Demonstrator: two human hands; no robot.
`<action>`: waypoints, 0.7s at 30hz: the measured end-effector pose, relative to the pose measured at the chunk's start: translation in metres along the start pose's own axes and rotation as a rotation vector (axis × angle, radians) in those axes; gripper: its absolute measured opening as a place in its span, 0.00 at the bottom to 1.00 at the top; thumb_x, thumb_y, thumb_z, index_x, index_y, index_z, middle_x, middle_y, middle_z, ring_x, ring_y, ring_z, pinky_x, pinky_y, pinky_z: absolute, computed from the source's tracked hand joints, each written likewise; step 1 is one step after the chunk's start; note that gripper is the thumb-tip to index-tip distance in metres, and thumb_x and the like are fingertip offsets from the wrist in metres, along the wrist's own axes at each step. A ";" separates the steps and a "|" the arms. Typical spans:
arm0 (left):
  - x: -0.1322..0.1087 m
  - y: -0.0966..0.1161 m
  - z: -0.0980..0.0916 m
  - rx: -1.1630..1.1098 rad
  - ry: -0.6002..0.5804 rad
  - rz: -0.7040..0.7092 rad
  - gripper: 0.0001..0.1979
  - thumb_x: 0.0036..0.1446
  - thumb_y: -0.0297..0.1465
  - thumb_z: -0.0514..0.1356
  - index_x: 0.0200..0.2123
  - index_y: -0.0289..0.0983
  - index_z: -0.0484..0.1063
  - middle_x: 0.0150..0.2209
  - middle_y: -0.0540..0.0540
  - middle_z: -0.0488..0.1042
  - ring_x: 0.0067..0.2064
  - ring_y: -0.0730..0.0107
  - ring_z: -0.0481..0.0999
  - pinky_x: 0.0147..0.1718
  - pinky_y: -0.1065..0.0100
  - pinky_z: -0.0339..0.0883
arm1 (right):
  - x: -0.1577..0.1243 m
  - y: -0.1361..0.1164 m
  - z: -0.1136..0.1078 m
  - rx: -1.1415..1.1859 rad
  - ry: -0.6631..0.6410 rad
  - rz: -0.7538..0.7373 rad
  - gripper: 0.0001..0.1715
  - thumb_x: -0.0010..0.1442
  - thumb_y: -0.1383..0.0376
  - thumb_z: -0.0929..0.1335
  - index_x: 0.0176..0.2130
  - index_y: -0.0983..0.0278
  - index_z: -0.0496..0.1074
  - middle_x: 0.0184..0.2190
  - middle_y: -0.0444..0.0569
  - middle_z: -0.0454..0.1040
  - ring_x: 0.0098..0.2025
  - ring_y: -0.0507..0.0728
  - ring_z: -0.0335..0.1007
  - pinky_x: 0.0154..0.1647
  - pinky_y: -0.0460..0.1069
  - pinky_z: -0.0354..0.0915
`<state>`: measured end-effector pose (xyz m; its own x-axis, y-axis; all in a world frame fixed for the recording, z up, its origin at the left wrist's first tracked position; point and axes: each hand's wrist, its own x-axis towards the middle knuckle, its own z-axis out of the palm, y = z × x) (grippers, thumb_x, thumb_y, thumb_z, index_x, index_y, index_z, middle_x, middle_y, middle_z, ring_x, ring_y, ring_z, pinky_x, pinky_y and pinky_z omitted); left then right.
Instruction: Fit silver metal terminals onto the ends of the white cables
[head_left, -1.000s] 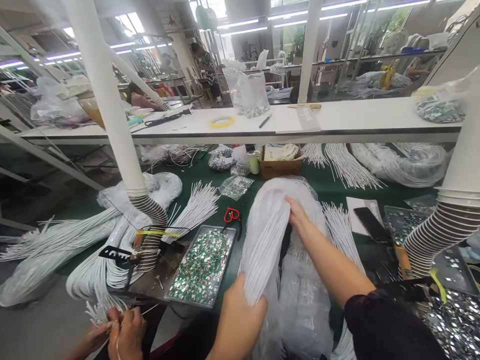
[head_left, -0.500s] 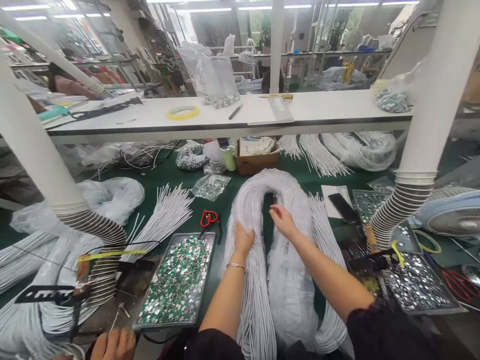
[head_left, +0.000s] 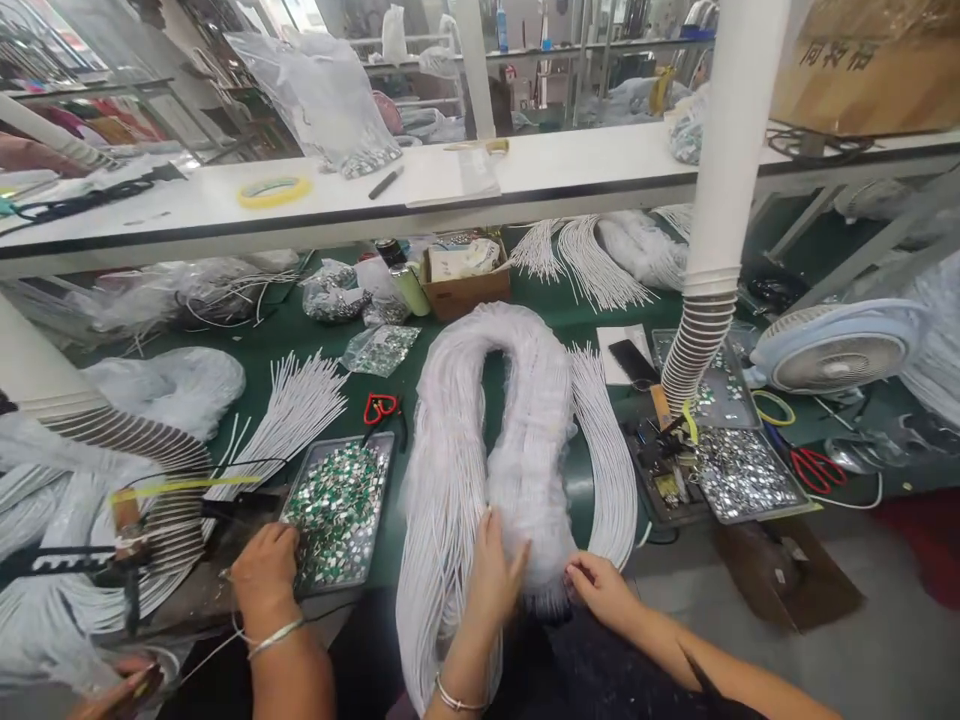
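A thick bundle of white cables (head_left: pixel 442 480) lies bent in an arch in front of me, partly covered by a clear plastic bag (head_left: pixel 529 440). My left hand (head_left: pixel 496 575) rests against the bag's near end, fingers stretched and thumb apart. At the lower right corner of that end, my right hand (head_left: pixel 600 588) pinches the edge of the plastic between thumb and fingers. Dark cable tips show below the bag's end, between my two hands. A loose row of white cables (head_left: pixel 606 460) lies to the right of the bundle.
A co-worker's hand (head_left: pixel 266 570) is at the left, beside a tray of small green-and-silver parts (head_left: pixel 382 520). Red-handled cutters (head_left: pixel 381 408) lie behind that tray. Right of me are a metal-parts tray (head_left: pixel 750 475), a duct hose (head_left: pixel 697 345) and a fan (head_left: pixel 840 355).
Both my hands have come down toward me from the arch to the bag's near end. The view has turned right. The co-worker's hand has moved up beside the green parts tray.
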<state>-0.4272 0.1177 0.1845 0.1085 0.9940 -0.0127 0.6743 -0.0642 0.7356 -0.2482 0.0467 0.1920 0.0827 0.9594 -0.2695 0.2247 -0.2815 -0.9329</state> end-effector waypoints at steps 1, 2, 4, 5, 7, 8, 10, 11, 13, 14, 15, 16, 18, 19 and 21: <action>-0.013 0.003 0.005 0.010 0.009 -0.015 0.27 0.53 0.37 0.56 0.54 0.29 0.61 0.56 0.30 0.62 0.59 0.47 0.62 0.55 0.47 0.60 | -0.001 0.007 -0.004 -0.009 -0.012 0.016 0.15 0.55 0.56 0.62 0.26 0.62 0.70 0.20 0.45 0.72 0.24 0.54 0.69 0.26 0.48 0.66; -0.022 0.005 0.009 0.020 0.026 -0.030 0.26 0.53 0.36 0.56 0.54 0.28 0.62 0.56 0.29 0.61 0.59 0.46 0.61 0.55 0.46 0.59 | -0.002 0.014 -0.007 -0.017 -0.019 0.028 0.14 0.54 0.57 0.62 0.27 0.63 0.71 0.21 0.46 0.73 0.24 0.54 0.69 0.27 0.49 0.67; -0.026 0.009 0.016 0.039 0.076 -0.047 0.23 0.53 0.35 0.56 0.51 0.29 0.65 0.55 0.30 0.62 0.58 0.45 0.62 0.54 0.44 0.59 | -0.002 0.026 -0.014 -0.034 -0.022 0.041 0.14 0.53 0.58 0.62 0.31 0.64 0.72 0.24 0.48 0.74 0.27 0.55 0.70 0.31 0.49 0.67; -0.023 0.010 0.019 0.046 0.104 -0.050 0.20 0.53 0.34 0.56 0.48 0.30 0.67 0.53 0.31 0.64 0.57 0.46 0.63 0.53 0.44 0.59 | -0.003 0.031 -0.017 -0.043 -0.022 0.044 0.14 0.53 0.58 0.63 0.32 0.65 0.72 0.26 0.49 0.75 0.28 0.55 0.70 0.33 0.50 0.68; -0.010 0.013 0.021 0.056 0.159 -0.054 0.13 0.55 0.34 0.56 0.40 0.32 0.70 0.47 0.34 0.68 0.53 0.50 0.66 0.51 0.46 0.60 | -0.007 0.041 -0.023 -0.057 -0.028 0.047 0.13 0.52 0.59 0.63 0.32 0.65 0.72 0.28 0.51 0.75 0.30 0.56 0.71 0.36 0.51 0.68; -0.002 0.015 0.021 0.057 0.182 -0.057 0.10 0.56 0.33 0.55 0.36 0.32 0.71 0.43 0.37 0.69 0.49 0.55 0.68 0.49 0.49 0.62 | -0.010 0.045 -0.025 -0.063 -0.036 0.050 0.13 0.52 0.60 0.63 0.32 0.66 0.72 0.27 0.51 0.76 0.30 0.56 0.71 0.36 0.51 0.68; 0.012 0.019 0.018 0.050 0.225 -0.069 0.10 0.59 0.34 0.55 0.34 0.33 0.69 0.37 0.45 0.71 0.43 0.64 0.71 0.45 0.55 0.65 | -0.019 0.054 -0.030 -0.073 -0.055 0.056 0.13 0.51 0.60 0.63 0.32 0.66 0.72 0.26 0.51 0.75 0.28 0.56 0.71 0.33 0.51 0.68; 0.019 0.021 0.015 0.045 0.251 -0.080 0.10 0.59 0.35 0.55 0.35 0.33 0.69 0.36 0.46 0.71 0.40 0.66 0.71 0.43 0.57 0.66 | -0.024 0.058 -0.032 -0.078 -0.061 0.058 0.13 0.51 0.60 0.63 0.32 0.66 0.72 0.26 0.51 0.75 0.28 0.56 0.71 0.32 0.50 0.68; 0.029 0.026 0.010 0.029 0.289 -0.091 0.11 0.60 0.36 0.55 0.36 0.33 0.69 0.36 0.46 0.72 0.39 0.68 0.72 0.41 0.59 0.67 | -0.032 0.064 -0.037 -0.090 -0.064 0.060 0.13 0.52 0.60 0.62 0.32 0.65 0.71 0.27 0.51 0.75 0.27 0.55 0.70 0.32 0.50 0.68; 0.033 0.030 0.008 0.018 0.296 -0.089 0.11 0.60 0.36 0.55 0.37 0.33 0.69 0.36 0.46 0.72 0.38 0.69 0.72 0.40 0.60 0.68 | -0.035 0.066 -0.039 -0.097 -0.062 0.059 0.14 0.53 0.60 0.62 0.32 0.65 0.71 0.27 0.51 0.75 0.27 0.55 0.70 0.32 0.51 0.68; 0.036 0.035 0.006 0.005 0.296 -0.082 0.11 0.60 0.36 0.55 0.36 0.33 0.70 0.36 0.47 0.72 0.37 0.69 0.72 0.39 0.61 0.68 | -0.038 0.068 -0.040 -0.103 -0.060 0.055 0.14 0.53 0.60 0.61 0.32 0.65 0.71 0.28 0.51 0.75 0.27 0.55 0.70 0.32 0.51 0.68; 0.039 0.040 0.004 -0.007 0.290 -0.072 0.11 0.60 0.36 0.55 0.36 0.33 0.70 0.35 0.47 0.72 0.36 0.70 0.72 0.38 0.61 0.68 | -0.038 0.068 -0.040 -0.111 -0.056 0.048 0.14 0.53 0.60 0.61 0.33 0.65 0.71 0.28 0.51 0.75 0.28 0.56 0.71 0.33 0.51 0.68; 0.041 0.053 0.002 -0.034 0.276 -0.049 0.11 0.60 0.36 0.56 0.34 0.33 0.69 0.33 0.48 0.71 0.34 0.71 0.72 0.37 0.63 0.68 | -0.037 0.065 -0.037 -0.130 -0.043 0.023 0.14 0.54 0.61 0.62 0.34 0.65 0.71 0.30 0.52 0.75 0.30 0.56 0.71 0.36 0.52 0.68; 0.040 0.060 0.001 -0.050 0.268 -0.036 0.11 0.60 0.36 0.56 0.33 0.33 0.69 0.31 0.49 0.71 0.33 0.71 0.72 0.36 0.63 0.68 | -0.035 0.062 -0.034 -0.141 -0.034 0.006 0.13 0.54 0.61 0.62 0.35 0.65 0.71 0.32 0.53 0.75 0.31 0.56 0.71 0.37 0.52 0.68; 0.036 0.074 -0.001 -0.081 0.253 -0.008 0.11 0.60 0.35 0.56 0.32 0.33 0.69 0.29 0.50 0.70 0.32 0.72 0.71 0.35 0.64 0.67 | -0.029 0.054 -0.024 -0.169 -0.017 -0.031 0.14 0.53 0.61 0.64 0.38 0.66 0.71 0.36 0.54 0.74 0.35 0.57 0.70 0.41 0.53 0.67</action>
<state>-0.3743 0.1486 0.2389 -0.0900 0.9856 0.1434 0.6126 -0.0587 0.7882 -0.2150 0.0029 0.1555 0.0572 0.9674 -0.2468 0.3866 -0.2494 -0.8879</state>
